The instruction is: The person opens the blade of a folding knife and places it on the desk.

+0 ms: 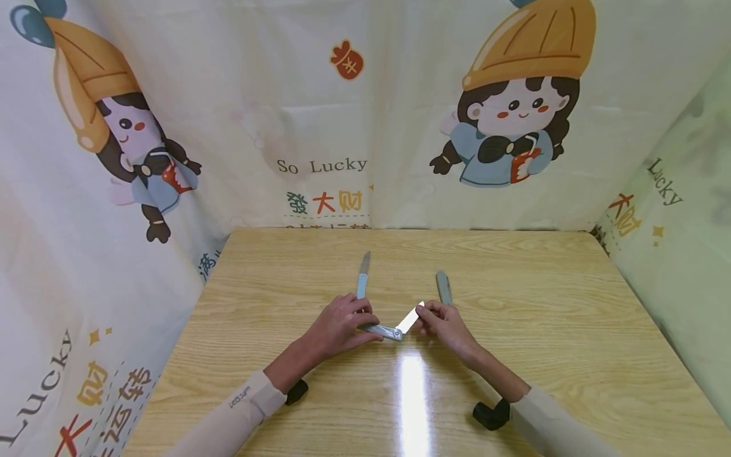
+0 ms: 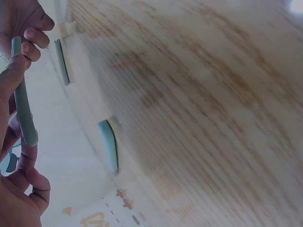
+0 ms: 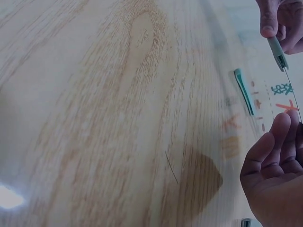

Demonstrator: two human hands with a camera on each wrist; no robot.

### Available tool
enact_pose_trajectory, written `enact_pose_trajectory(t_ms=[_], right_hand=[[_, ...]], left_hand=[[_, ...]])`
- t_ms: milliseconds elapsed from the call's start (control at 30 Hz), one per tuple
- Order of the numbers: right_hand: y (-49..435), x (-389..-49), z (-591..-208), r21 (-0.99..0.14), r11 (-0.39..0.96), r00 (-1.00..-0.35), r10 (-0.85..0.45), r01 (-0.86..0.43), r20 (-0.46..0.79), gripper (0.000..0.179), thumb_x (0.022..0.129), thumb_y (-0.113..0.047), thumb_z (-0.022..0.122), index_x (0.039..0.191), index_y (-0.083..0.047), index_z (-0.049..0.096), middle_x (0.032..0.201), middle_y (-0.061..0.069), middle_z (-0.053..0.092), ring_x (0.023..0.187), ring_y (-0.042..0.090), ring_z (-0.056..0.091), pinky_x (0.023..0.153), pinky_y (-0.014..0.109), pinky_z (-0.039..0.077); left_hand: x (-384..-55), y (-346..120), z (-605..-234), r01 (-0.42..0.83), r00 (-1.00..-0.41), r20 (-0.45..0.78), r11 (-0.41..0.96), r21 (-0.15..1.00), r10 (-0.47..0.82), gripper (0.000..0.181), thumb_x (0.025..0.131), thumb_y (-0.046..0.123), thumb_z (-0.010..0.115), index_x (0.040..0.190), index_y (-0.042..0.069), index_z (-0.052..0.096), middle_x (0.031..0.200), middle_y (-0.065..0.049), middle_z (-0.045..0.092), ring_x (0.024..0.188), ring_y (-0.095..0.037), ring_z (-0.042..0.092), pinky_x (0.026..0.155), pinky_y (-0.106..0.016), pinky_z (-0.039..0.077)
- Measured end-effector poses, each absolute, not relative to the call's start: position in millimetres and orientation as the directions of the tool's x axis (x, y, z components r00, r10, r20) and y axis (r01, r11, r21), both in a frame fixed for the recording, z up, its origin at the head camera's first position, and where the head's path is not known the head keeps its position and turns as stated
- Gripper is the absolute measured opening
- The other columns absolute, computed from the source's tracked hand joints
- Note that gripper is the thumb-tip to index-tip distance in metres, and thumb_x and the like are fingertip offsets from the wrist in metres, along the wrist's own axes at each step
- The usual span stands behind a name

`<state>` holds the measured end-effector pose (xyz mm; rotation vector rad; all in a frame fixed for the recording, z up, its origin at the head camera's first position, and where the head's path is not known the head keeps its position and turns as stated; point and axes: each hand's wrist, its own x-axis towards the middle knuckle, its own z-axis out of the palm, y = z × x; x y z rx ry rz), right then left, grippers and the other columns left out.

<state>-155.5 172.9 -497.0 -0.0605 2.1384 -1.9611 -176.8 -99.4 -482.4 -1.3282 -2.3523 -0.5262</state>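
Above the table, my left hand [image 1: 342,325] grips the handle of a half-unfolded folding knife [image 1: 386,331]. The bright blade [image 1: 408,319] angles up to the right from the pivot, and my right hand [image 1: 448,328] pinches it near its tip between thumb and fingers. In the left wrist view the pale green handle [image 2: 24,109] lies between the left thumb and fingers. Edge-on in the right wrist view, the blade [image 3: 292,90] runs from the handle toward the right hand [image 3: 279,172].
A second folding knife [image 1: 362,279] lies with its blade out behind the left hand. Behind the right hand lies a third, folded knife [image 1: 443,287]. The wooden table [image 1: 514,273] meets a printed curtain [image 1: 411,127] at the back.
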Motion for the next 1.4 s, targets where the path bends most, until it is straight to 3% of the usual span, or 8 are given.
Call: enact_pose_trajectory(t_ms=[467,933,1233,1400], right_hand=[[176,-154,-500,-0.983,0.071,-0.971,-0.157,0.172,-0.181,0.030,0.107,-0.021,0.057,0.099,0.008,0.058,0.088,0.016,0.065,0.073,0.014,0.060,0.070,0.026,0.053],[174,-153,-500,-0.979,0.038,-0.970,-0.136,0.200,-0.203,0.034,0.106,-0.022,0.058,0.096,0.010,0.058,0.082,0.014,0.062,0.070,0.015,0.058,0.067,0.026,0.052],[175,-156,-500,-0.982,0.057,-0.975,-0.125,0.181,-0.187,0.034,0.107,-0.021,0.056,0.096,0.010,0.059,0.081,0.013,0.062,0.069,0.015,0.058,0.066,0.027,0.051],[174,-156,-499,-0.979,0.038,-0.972,-0.116,0.199,-0.202,0.034,0.107,-0.023,0.056,0.099,0.010,0.060,0.083,0.014,0.061,0.072,0.018,0.058,0.067,0.028,0.051]], left_hand=[[-172,-97,-489,0.853,-0.487,0.572,0.501,0.148,0.660,0.028,0.077,0.037,0.091,0.083,0.014,0.077,0.084,0.006,0.062,0.070,-0.012,0.050,0.061,-0.029,0.045],[-166,-96,-495,0.805,-0.561,0.559,0.562,0.193,0.611,0.025,0.079,0.031,0.090,0.078,0.013,0.073,0.074,0.006,0.056,0.060,-0.004,0.044,0.055,-0.021,0.042],[-158,-89,-491,0.808,-0.575,0.465,0.555,0.198,0.673,0.034,0.079,0.036,0.089,0.089,0.009,0.072,0.075,0.004,0.062,0.059,-0.003,0.052,0.053,-0.019,0.045],[-152,-80,-488,0.800,-0.580,0.409,0.587,0.124,0.704,0.026,0.084,0.033,0.085,0.086,0.012,0.069,0.072,0.006,0.059,0.054,-0.001,0.045,0.047,-0.017,0.039]])
